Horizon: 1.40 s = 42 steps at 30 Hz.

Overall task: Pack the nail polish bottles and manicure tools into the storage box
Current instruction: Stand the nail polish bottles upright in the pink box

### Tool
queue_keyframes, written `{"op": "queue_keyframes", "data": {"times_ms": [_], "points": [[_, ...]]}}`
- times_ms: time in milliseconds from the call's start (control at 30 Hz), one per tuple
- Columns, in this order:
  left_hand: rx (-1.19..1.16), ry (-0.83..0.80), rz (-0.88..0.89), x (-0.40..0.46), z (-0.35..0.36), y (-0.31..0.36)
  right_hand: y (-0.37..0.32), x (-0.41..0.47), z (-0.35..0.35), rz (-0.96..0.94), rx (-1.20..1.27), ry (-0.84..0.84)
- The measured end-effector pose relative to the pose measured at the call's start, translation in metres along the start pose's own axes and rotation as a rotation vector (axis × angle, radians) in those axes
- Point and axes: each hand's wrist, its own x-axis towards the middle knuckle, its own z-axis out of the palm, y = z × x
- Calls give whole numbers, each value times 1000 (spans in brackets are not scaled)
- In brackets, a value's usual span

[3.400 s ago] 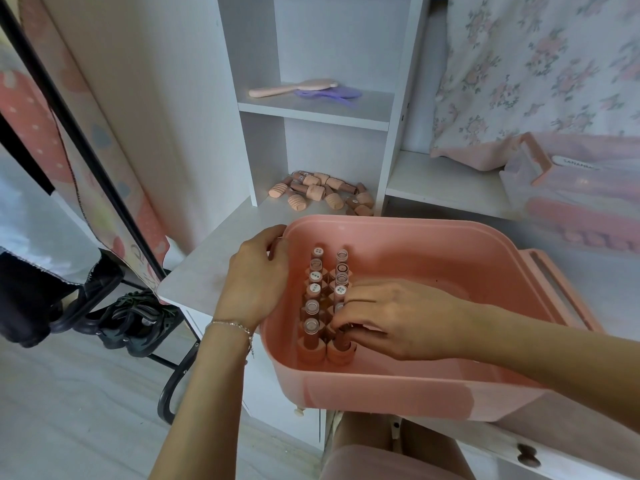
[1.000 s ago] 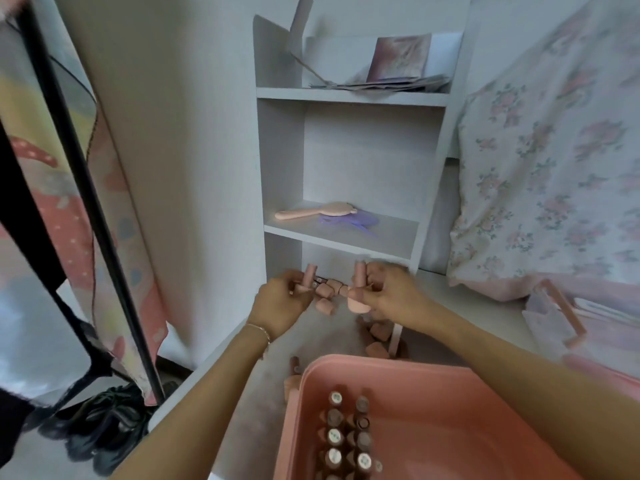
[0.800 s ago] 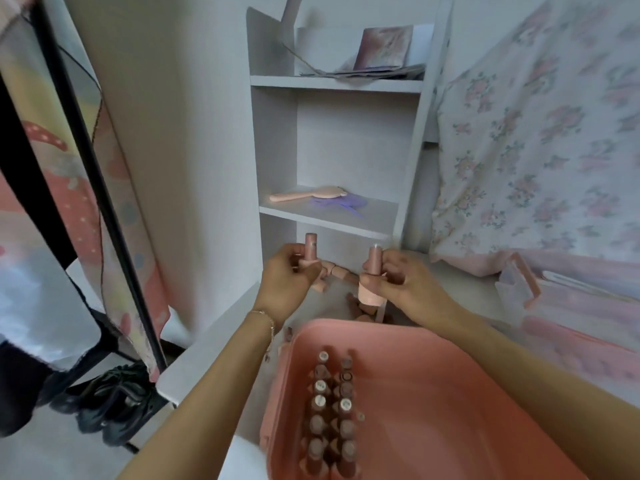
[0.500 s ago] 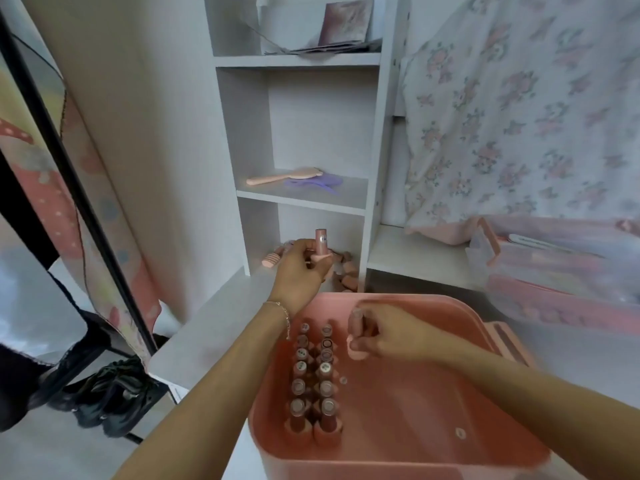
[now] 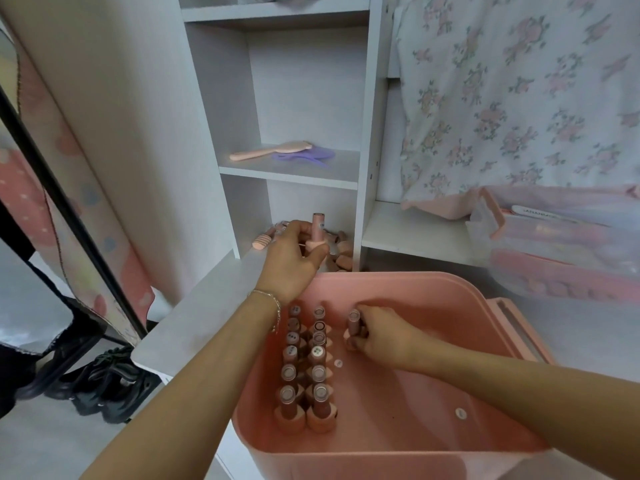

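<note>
Gripping upright, cap-up bottles, the left hand clasped one bottle; the right hand clasped another bottle inside the storage box.

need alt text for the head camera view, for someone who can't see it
A person's right hand sets a nail polish bottle upright in a pink storage box, beside two rows of bottles already standing there. The left hand holds another bottle above the box's far rim, in front of loose bottles on a white shelf.
</note>
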Motion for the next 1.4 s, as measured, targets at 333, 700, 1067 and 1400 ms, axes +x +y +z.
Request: {"op": "queue_keyframes", "data": {"times_ms": [333,700,1067,1400], "points": [[-4,-13,4,0,-1,-2,0,-4,9,30,31,88],[-25,-30,-13,-1,-2,1,1,-1,15,0,70,152],[-1,-34,-12,-2,-1,0,6,2,21,-28,54,167],[6,-39,-6,-2,0,-1,4,2,22,-47,56,180]]}}
